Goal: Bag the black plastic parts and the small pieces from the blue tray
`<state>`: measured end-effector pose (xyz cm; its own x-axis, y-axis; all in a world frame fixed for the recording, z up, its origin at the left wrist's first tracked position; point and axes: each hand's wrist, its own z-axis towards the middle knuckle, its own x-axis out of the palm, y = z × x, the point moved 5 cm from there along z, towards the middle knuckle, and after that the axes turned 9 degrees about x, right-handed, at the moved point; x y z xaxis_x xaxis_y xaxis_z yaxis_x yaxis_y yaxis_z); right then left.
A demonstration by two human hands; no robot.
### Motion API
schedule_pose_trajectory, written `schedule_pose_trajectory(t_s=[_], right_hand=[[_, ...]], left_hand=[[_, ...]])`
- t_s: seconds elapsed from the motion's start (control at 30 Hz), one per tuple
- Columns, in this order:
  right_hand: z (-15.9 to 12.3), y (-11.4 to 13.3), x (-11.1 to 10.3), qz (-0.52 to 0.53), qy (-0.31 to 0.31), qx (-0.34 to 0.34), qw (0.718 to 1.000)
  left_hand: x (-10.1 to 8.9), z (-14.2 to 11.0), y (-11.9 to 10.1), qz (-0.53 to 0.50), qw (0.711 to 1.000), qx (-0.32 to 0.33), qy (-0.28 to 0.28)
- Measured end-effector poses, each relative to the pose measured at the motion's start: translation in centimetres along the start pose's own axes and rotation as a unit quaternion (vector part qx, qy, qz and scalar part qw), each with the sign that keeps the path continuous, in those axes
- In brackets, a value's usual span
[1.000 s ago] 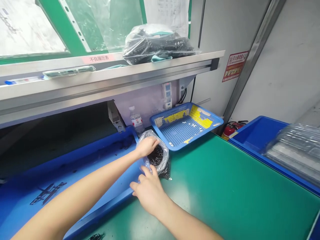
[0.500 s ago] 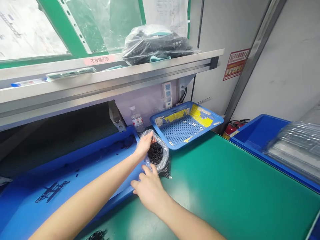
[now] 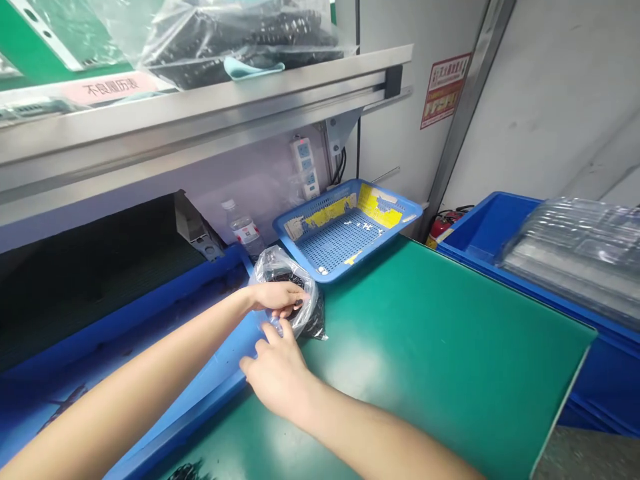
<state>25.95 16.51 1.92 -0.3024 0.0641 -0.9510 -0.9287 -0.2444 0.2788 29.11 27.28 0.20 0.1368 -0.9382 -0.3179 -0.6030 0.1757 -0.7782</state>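
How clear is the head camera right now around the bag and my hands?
Head view: clear plastic bag shows glare, hiding some small black parts; left hand and right hand fairly sharp; stacked clear trays at right edge smeared; shelf lines bowed by wide-angle distortion.

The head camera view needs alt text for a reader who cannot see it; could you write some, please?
Two bare hands work at a clear plastic bag of small black parts on a green mat: the left hand reaches into its mouth, the right hand holds its near edge. A blue basket sits behind.
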Motion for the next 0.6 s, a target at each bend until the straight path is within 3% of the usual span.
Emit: schedule_pose_trajectory(t_s=[0.17,0.27,0.47,0.6], right_hand=[[0.0,0.1,0.1,0.001,0.019,-0.002,1.0],[0.1,0.1,0.0,0.003,0.019,0.002,1.0],[0.0,0.0,-0.2,0.001,0.036,0.002,0.999],[0.1,0.0,0.0,0.01,0.033,0.002,0.999]], left_hand=[[0.8,0.8,-0.1,0.002,1.0,-0.015,0.025],[0.9,1.0,-0.1,0.011,1.0,-0.006,0.012],[-0.9,1.2,-0.1,0.015,0.998,0.032,-0.053],[-2.5,0.0,-1.1,-0.008,0.994,0.08,-0.074]])
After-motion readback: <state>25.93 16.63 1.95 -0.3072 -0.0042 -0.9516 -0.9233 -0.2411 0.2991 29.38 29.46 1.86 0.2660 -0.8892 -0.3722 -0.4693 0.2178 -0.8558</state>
